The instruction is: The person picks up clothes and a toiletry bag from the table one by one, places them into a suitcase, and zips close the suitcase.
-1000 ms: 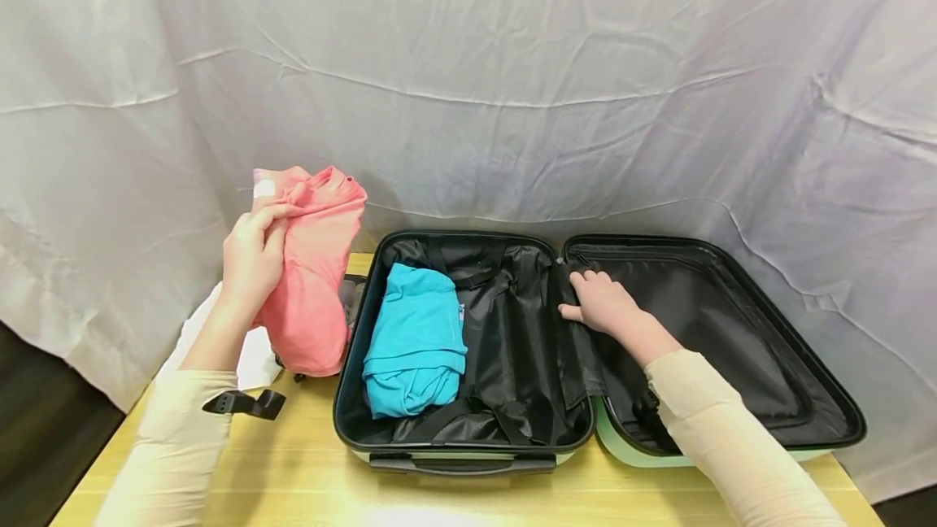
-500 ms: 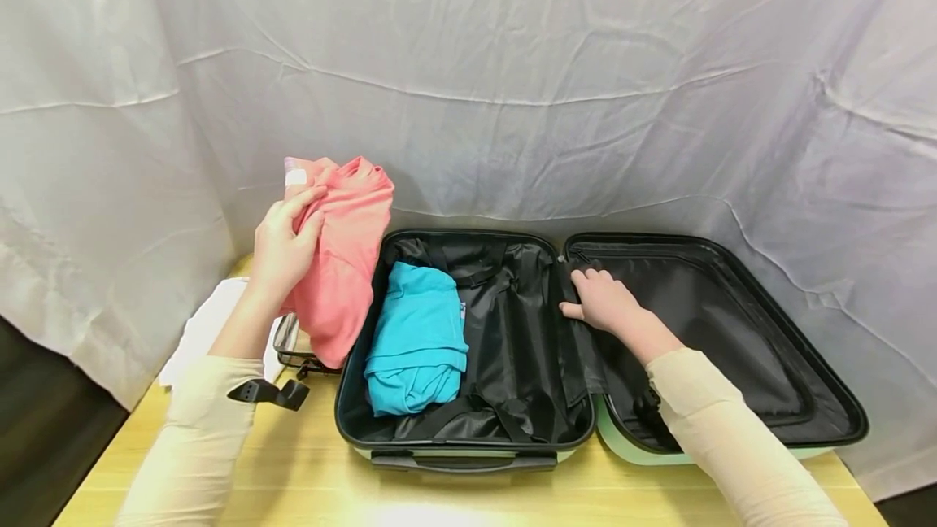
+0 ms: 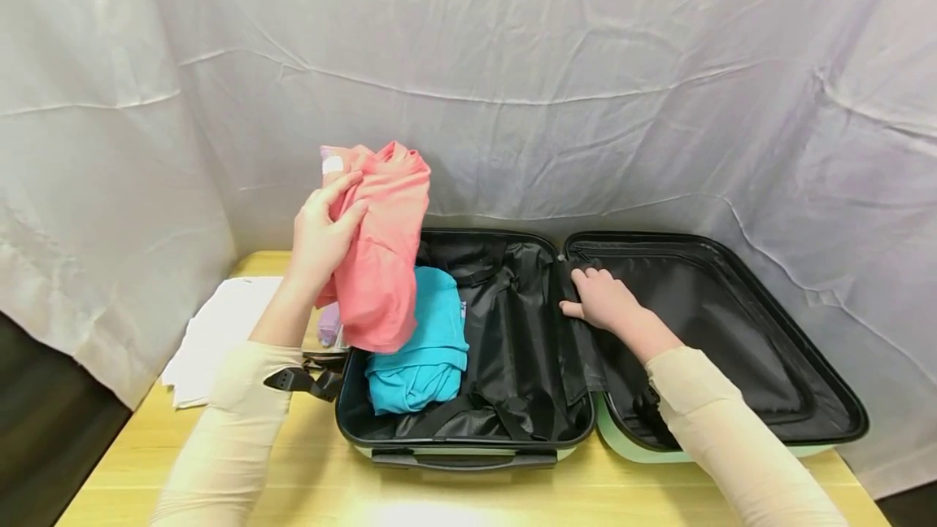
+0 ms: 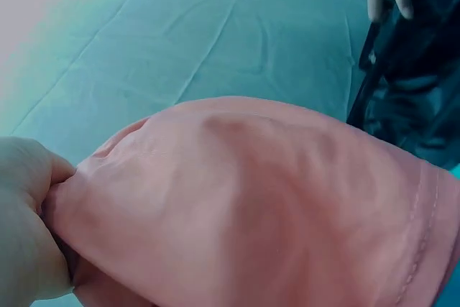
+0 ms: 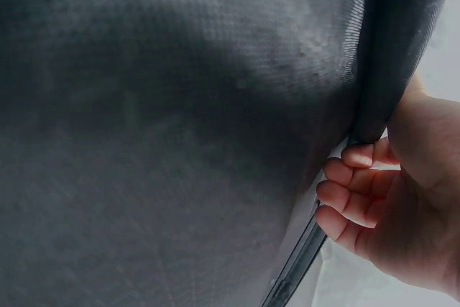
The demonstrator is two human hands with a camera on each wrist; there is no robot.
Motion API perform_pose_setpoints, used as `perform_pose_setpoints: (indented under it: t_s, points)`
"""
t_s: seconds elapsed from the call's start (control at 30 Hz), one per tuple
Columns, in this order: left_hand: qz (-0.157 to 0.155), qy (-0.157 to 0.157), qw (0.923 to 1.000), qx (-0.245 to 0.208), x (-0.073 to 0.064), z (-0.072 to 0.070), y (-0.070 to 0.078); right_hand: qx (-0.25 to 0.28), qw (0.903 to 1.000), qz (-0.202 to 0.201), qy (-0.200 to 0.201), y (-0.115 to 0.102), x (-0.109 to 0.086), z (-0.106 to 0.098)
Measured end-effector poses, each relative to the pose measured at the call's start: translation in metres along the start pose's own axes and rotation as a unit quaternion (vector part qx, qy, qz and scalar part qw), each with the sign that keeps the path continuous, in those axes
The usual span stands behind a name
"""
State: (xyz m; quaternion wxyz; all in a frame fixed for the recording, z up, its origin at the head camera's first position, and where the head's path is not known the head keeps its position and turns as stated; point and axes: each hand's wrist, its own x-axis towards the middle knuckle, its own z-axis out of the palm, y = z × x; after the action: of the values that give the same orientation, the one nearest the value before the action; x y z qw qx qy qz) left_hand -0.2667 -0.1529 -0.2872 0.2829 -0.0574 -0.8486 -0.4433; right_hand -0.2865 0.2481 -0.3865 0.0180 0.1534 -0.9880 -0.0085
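Note:
My left hand (image 3: 320, 234) pinches a folded coral-pink garment (image 3: 384, 250) with a white tag by its upper corner. The garment hangs over the left side of the open suitcase (image 3: 468, 437), partly covering a folded turquoise garment (image 3: 419, 381) inside. In the left wrist view the pink fabric (image 4: 251, 199) fills the lower half, bunched at my thumb. My right hand (image 3: 605, 302) rests on the black lining (image 3: 586, 356) by the hinge between the two halves. The right wrist view shows that hand's fingers (image 5: 345, 195) loosely bent beside the lining's edge, holding nothing visible.
White cloths (image 3: 220, 332) lie on the wooden table (image 3: 307, 478) at the left. Beside the suitcase, a purple item (image 3: 329, 325) shows under the pink garment. Dark straps (image 3: 432, 421) cross the suitcase interior. A pale curtain (image 3: 512, 88) hangs behind.
My left hand has carried the pink garment rightward and slightly up, from beside the suitcase to over its left edge. My right hand has stayed in place.

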Motion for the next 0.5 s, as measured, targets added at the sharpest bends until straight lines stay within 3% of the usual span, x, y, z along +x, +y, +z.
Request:
perform_pose_setpoints:
  t_s: [0.23, 0.5]
  points:
    - [-0.026, -0.025, 0.9973, -0.064, -0.003, 0.019, 0.009, 0.01, 1.0, 0.0, 0.0, 0.0, 0.0, 0.001]
    - [-0.068, -0.046, 0.9835, -0.161, -0.011, 0.034, 0.013, 0.015, 0.9999, -0.001, 0.0, 0.0, -0.001, -0.001]
